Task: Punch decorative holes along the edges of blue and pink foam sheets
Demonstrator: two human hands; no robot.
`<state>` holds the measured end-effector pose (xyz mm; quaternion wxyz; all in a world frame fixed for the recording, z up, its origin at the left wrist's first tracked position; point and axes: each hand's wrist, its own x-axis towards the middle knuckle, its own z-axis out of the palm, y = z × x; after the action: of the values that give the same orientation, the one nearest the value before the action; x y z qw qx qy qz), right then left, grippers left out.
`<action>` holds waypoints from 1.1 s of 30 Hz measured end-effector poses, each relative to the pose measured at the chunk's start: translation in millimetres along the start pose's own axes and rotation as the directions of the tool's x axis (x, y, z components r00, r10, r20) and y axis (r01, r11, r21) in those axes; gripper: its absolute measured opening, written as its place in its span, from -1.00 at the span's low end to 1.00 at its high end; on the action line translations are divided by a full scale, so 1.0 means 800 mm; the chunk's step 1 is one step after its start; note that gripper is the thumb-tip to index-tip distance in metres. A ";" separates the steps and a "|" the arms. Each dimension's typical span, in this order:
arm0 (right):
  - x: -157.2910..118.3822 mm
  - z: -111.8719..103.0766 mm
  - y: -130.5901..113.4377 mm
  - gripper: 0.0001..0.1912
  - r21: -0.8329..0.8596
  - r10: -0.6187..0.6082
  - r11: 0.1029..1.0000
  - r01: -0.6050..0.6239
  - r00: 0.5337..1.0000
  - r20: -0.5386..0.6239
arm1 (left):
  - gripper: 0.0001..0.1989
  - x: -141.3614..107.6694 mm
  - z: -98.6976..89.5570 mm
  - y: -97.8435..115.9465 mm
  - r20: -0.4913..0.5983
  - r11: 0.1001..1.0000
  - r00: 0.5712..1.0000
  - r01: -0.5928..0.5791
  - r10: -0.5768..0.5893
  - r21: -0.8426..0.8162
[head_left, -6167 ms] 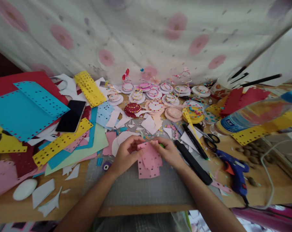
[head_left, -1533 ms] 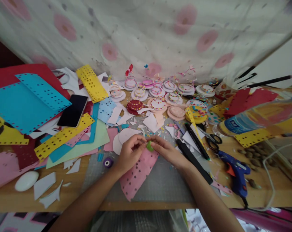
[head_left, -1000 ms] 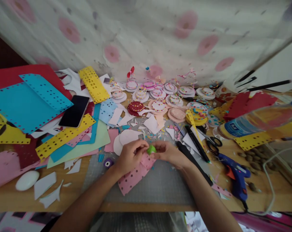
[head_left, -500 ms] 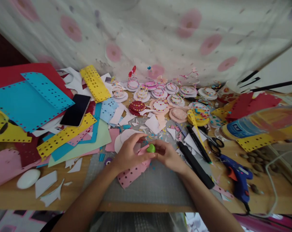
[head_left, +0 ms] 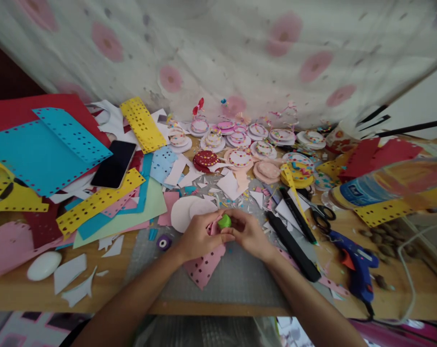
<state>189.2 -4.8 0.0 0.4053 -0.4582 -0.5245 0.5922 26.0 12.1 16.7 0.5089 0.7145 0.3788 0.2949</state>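
Pink foam sheet with dark star holes (head_left: pixel 205 268) hangs from my left hand (head_left: pixel 198 238), whose fingers are closed on it over the grey cutting mat (head_left: pixel 247 284). My right hand (head_left: pixel 250 235) pinches a small green punch (head_left: pixel 224 221) against the sheet's upper edge, and the fingertips of both hands nearly meet there. Two overlapping white paper discs (head_left: pixel 182 213) lie just behind my left hand. To its left sits a small purple punch (head_left: pixel 164 242).
Small layered paper hats (head_left: pixel 265 171) line the back. Coloured sheets (head_left: pixel 41 154) and a phone (head_left: pixel 113 165) lie left. On the right are a black stick (head_left: pixel 294 248), scissors (head_left: pixel 321 218), a blue glue gun (head_left: pixel 359 270) and a bottle (head_left: pixel 388 190).
The pink sheet has turned, its lower end now further right and nearer me. My left hand has shifted slightly, showing more of the white discs and the purple punch.
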 end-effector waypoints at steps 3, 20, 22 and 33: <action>0.000 0.002 0.001 -0.73 0.026 -0.011 1.000 0.011 1.000 0.000 | -0.73 0.000 0.001 -0.001 -0.007 1.000 1.000 0.007 -0.007 0.000; 0.001 0.007 0.010 -0.77 0.031 -0.027 0.999 0.028 0.999 -0.046 | -0.67 -0.001 0.007 -0.008 -0.070 0.995 0.995 -0.067 0.072 0.078; 0.002 0.006 0.012 -0.77 0.008 -0.037 0.999 0.037 0.998 -0.058 | -0.68 0.000 0.008 -0.011 -0.081 0.995 0.994 -0.061 0.068 0.082; 0.006 -0.014 -0.005 -0.65 0.180 -0.041 0.983 0.023 0.994 0.096 | -0.35 0.000 -0.007 0.000 -0.019 0.996 0.998 0.067 -0.068 -0.057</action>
<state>198.6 2.8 2.8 0.4276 -0.3813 -0.4962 0.6523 21.6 14.5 18.0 0.5346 0.6836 0.3994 0.2955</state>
